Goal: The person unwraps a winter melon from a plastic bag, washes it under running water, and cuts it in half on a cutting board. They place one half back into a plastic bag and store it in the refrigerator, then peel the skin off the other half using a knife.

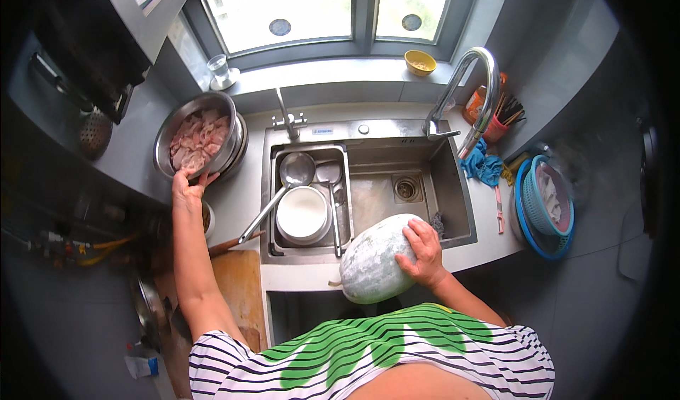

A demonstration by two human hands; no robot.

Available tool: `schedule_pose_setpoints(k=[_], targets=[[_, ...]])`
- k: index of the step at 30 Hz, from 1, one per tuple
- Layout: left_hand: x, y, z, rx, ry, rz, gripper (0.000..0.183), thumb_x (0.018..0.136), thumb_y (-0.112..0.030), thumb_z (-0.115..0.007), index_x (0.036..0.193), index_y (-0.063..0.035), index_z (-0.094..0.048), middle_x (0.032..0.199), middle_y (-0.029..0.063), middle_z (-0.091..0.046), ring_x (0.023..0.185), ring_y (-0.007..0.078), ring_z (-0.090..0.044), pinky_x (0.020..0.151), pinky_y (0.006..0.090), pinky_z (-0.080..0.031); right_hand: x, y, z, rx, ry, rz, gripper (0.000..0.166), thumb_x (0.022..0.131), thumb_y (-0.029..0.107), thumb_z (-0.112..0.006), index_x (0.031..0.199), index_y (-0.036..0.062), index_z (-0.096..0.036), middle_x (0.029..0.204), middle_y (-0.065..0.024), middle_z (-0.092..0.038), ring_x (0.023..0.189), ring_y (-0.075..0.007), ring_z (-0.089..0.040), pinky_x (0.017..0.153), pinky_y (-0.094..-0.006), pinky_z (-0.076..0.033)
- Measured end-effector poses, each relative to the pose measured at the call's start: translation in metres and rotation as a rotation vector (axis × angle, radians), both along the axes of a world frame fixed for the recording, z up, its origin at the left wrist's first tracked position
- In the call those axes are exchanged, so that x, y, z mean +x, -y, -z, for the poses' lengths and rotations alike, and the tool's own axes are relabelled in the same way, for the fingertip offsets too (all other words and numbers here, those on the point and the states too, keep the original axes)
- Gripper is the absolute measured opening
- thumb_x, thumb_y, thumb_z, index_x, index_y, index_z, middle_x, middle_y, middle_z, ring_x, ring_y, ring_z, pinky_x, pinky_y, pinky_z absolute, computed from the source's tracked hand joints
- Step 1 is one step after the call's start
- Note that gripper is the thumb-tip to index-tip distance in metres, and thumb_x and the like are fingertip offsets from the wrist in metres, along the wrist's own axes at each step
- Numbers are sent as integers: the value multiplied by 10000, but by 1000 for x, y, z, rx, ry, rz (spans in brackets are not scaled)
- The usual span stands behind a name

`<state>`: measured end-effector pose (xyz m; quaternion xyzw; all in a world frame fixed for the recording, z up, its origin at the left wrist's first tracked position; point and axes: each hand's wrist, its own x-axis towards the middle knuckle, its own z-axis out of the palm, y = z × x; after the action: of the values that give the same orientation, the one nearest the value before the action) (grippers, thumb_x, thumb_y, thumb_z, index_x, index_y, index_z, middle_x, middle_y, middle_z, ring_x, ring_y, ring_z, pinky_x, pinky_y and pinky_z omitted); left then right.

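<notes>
My left hand [191,187] is at the near rim of a steel bowl [161,150] of raw meat pieces [199,137], its fingers on the rim and underside. The bowl leans on stacked metal dishes [241,150] at the back left. My right hand [423,254] rests spread on the right side of a large, pale winter melon [372,262], which lies across the front edge of the steel sink [366,187]. In the sink's left part a rack holds a ladle [297,170], a spatula [329,174] and white bowls [302,214].
A tall faucet [486,81] arches over the sink's right side. Blue cloth [482,163], a chopstick holder [496,129] and plastic baskets [531,198] stand at right. A wooden cutting board [239,288] lies at front left. A yellow bowl [419,62] sits on the windowsill.
</notes>
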<state>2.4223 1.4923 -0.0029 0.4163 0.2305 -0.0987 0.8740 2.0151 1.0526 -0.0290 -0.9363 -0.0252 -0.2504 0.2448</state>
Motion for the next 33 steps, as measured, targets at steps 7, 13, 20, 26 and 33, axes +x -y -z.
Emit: schedule_pose_setpoints(k=[7, 13, 20, 26, 33], targets=[[35, -10, 37, -53, -35, -14, 628, 696, 24, -482, 1305, -15, -334, 1196, 227, -524, 876, 382, -650, 847, 762, -464, -3, 0, 0, -3, -15, -10, 596, 726, 385, -711, 1171, 8, -593, 1260, -204, -542, 1182, -387, -517, 1023, -512, -384], [39, -2, 31, -37, -117, -104, 611, 728, 21, -462, 1307, -13, -270, 1197, 220, -473, 846, 363, -649, 827, 691, -536, 1, -1, -2, 1, -52, -17, 588, 757, 391, -684, 1187, 1, -586, 1276, -212, -534, 1196, -407, -507, 1027, -514, -388], [51, -5, 39, 60, -76, -116, 561, 722, 26, -465, 1255, 57, -291, 1193, 246, -450, 855, 420, -628, 796, 639, -581, 6, -1, -5, 0, -79, -15, 598, 724, 373, -715, 1176, 1, -593, 1261, -194, -536, 1184, -386, -506, 1014, -506, -390], [44, -11, 33, 108, -72, -73, 493, 816, -60, -578, 1268, -1, -392, 1269, 194, -456, 943, 404, -612, 725, 487, -633, 5, -4, -5, 3, -98, -17, 586, 731, 348, -706, 1183, -4, -586, 1280, -207, -528, 1200, -398, -494, 1028, -506, -378], [26, -3, 11, 149, -104, -121, 451, 885, -248, -653, 1251, -47, -482, 1256, 164, -506, 1057, 374, -572, 730, 519, -616, 7, -4, -5, 11, -90, -22, 572, 732, 329, -703, 1177, -12, -584, 1279, -215, -528, 1196, -410, -495, 1022, -505, -381]])
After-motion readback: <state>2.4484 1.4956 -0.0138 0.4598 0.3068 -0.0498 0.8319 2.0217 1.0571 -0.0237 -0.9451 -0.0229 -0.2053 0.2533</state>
